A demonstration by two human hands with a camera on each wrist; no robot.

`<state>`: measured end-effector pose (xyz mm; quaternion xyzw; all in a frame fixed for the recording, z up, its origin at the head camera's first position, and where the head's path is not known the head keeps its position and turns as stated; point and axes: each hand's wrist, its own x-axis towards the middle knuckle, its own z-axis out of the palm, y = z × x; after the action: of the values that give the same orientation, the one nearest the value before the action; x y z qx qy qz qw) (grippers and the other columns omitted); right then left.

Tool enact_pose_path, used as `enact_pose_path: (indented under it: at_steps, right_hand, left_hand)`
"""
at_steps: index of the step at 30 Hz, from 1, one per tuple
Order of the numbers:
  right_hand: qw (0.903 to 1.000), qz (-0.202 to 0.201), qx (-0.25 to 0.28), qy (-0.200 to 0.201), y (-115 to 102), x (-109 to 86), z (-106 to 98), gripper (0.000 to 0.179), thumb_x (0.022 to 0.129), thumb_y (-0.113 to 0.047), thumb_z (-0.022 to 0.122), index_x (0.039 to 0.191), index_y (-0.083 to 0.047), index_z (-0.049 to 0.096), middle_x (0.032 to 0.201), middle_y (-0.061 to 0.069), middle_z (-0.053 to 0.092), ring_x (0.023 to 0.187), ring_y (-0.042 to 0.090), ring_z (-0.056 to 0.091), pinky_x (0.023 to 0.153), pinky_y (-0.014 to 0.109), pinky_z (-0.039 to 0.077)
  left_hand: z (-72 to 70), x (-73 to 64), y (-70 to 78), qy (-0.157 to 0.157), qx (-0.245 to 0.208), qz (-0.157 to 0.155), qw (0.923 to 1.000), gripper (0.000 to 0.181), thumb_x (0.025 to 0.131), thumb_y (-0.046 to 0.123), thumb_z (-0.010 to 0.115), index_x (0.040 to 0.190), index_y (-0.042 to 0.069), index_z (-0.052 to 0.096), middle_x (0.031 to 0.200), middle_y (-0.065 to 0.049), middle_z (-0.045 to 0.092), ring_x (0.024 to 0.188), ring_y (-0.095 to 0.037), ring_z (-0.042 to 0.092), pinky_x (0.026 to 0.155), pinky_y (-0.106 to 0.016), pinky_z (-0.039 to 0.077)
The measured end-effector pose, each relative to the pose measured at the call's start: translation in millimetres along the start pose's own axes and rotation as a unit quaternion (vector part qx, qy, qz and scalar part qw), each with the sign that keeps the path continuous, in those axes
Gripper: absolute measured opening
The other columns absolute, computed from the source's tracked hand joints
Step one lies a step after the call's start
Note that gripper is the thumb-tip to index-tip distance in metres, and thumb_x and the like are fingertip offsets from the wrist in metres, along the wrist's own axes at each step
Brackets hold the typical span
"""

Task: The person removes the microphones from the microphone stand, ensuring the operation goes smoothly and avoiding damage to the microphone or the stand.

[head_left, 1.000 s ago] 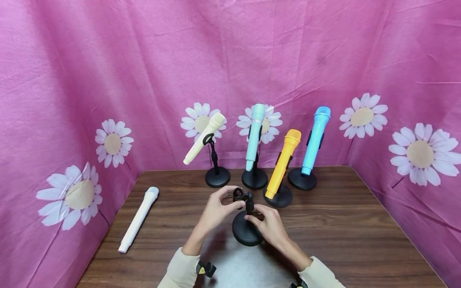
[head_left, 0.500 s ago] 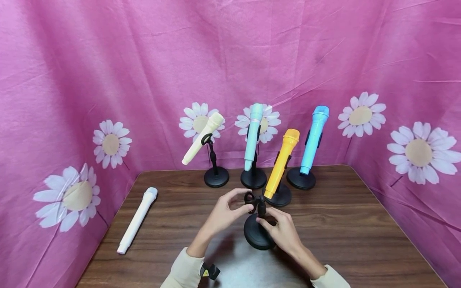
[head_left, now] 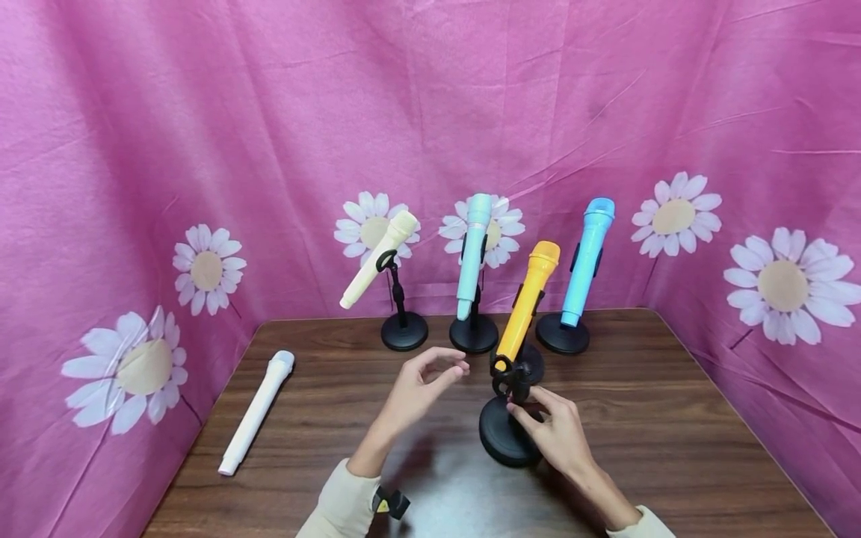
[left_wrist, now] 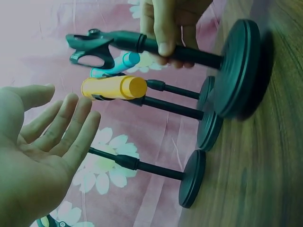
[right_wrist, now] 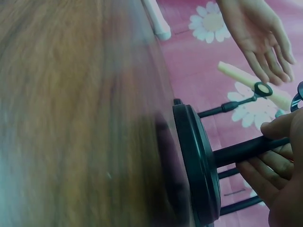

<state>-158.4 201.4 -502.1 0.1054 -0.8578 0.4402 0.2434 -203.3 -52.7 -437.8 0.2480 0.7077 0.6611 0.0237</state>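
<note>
My right hand (head_left: 558, 433) pinches the pole of a black desktop microphone stand (head_left: 501, 437) between thumb and fingers. The stand's round base (left_wrist: 236, 68) is at or just above the table; I cannot tell which. Its clip (left_wrist: 90, 52) holds no microphone. To the left, my left hand (head_left: 413, 388) is apart from the stand, fingers loosely extended and holding nothing. Behind the held stand, an orange-yellow microphone (head_left: 528, 306) sits tilted in another stand, its lower end partly covered by the clip in the head view.
Along the back stand cream (head_left: 377, 261), mint (head_left: 474, 258) and blue (head_left: 587, 261) microphones in black stands. A white microphone (head_left: 258, 411) lies on the wooden table (head_left: 673, 448) at the left. A pink flowered curtain (head_left: 430, 112) hangs behind.
The right hand has carried the stand to the right, toward the front of the orange-yellow microphone. My left hand, earlier at the clip, has let go and stayed behind at the left.
</note>
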Motion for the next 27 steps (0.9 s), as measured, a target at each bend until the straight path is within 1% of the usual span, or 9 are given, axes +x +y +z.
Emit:
enact_pose_path:
  at_steps: [4,6,8,11,13,17,19,22,27]
  right_hand:
    - [0.9998,0.012,-0.005,0.018,3,0.6,-12,0.023,0.084,-0.004,0.089,0.092,-0.023,0.079,0.091,-0.008,0.079,0.083,-0.002,0.072,0.077,0.013,0.058]
    - [0.9993,0.019,-0.012,0.028,5,0.6,-17,0.023,0.084,-0.004,0.089,0.091,-0.024,0.079,0.089,-0.007,0.079,0.082,-0.002,0.072,0.076,0.011,0.056]
    - [0.9987,0.028,-0.019,0.038,7,0.8,-23,0.022,0.084,-0.005,0.089,0.09,-0.024,0.079,0.089,-0.005,0.079,0.081,-0.002,0.072,0.076,0.009,0.054]
    - [0.9977,0.043,-0.023,0.048,11,1.6,-32,0.019,0.085,-0.005,0.089,0.091,-0.021,0.08,0.089,-0.001,0.081,0.08,-0.004,0.072,0.076,0.009,0.054]
    - [0.9971,0.051,-0.02,0.053,14,2.8,-39,0.017,0.085,-0.004,0.088,0.093,-0.018,0.081,0.09,0.002,0.081,0.08,-0.006,0.071,0.076,0.008,0.054]
    - [0.9954,0.064,-0.03,0.065,23,5.6,-51,0.016,0.085,-0.003,0.088,0.097,-0.012,0.081,0.092,0.008,0.082,0.081,-0.016,0.067,0.074,0.008,0.056]
    - [0.994,0.068,-0.043,0.073,28,6.9,-57,0.016,0.086,-0.005,0.088,0.099,-0.011,0.082,0.093,0.01,0.082,0.081,-0.021,0.064,0.073,0.007,0.054]
    - [0.9917,0.08,-0.058,0.083,35,9.3,-67,0.014,0.087,-0.007,0.087,0.099,-0.011,0.082,0.092,0.011,0.082,0.079,-0.024,0.061,0.073,0.004,0.05]
    - [0.9863,0.111,-0.077,0.093,45,15.4,-83,0.011,0.091,-0.014,0.085,0.102,-0.012,0.083,0.092,0.012,0.082,0.078,-0.027,0.058,0.073,0.002,0.044]
  left_hand:
    - [-3.9,3.6,-1.3,0.006,-0.013,0.005,0.9999,0.023,0.105,0.012,0.068,0.126,0.002,0.072,0.117,-0.027,0.075,0.109,-0.038,0.075,0.092,-0.028,0.063]
    - [-6.7,5.6,-1.8,0.012,-0.016,0.008,0.9998,0.022,0.105,0.011,0.068,0.124,0.0,0.072,0.114,-0.029,0.075,0.107,-0.044,0.075,0.091,-0.032,0.064]
    - [-10.0,7.6,-1.9,0.02,-0.014,0.007,0.9997,0.021,0.105,0.012,0.068,0.122,-0.001,0.073,0.11,-0.028,0.076,0.103,-0.039,0.076,0.091,-0.036,0.065]
    - [-16.0,11.0,-2.1,0.035,-0.007,0.007,0.9993,0.02,0.105,0.013,0.068,0.119,-0.001,0.074,0.105,-0.026,0.076,0.096,-0.022,0.077,0.09,-0.043,0.065]
    - [-20.4,13.6,-2.6,0.042,-0.006,0.008,0.9991,0.021,0.106,0.013,0.067,0.118,-0.003,0.073,0.102,-0.026,0.075,0.092,-0.014,0.075,0.09,-0.045,0.065]
    - [-29.7,19.1,-3.0,0.057,-0.001,0.013,0.9983,0.021,0.106,0.012,0.067,0.115,-0.006,0.072,0.1,-0.026,0.074,0.089,-0.013,0.074,0.088,-0.042,0.066]
    - [-34.1,22.1,-2.2,0.065,0.004,0.017,0.9977,0.02,0.106,0.011,0.067,0.114,-0.007,0.072,0.098,-0.025,0.074,0.087,-0.012,0.074,0.085,-0.036,0.066]
    - [-40.7,26.9,-0.6,0.078,0.009,0.024,0.9966,0.018,0.105,0.01,0.067,0.113,-0.006,0.073,0.095,-0.024,0.074,0.084,-0.01,0.073,0.082,-0.032,0.065]
    - [-53.3,34.9,0.2,0.096,0.024,0.02,0.9949,0.021,0.105,0.012,0.068,0.113,-0.006,0.073,0.092,-0.024,0.074,0.082,-0.011,0.072,0.08,-0.033,0.065]
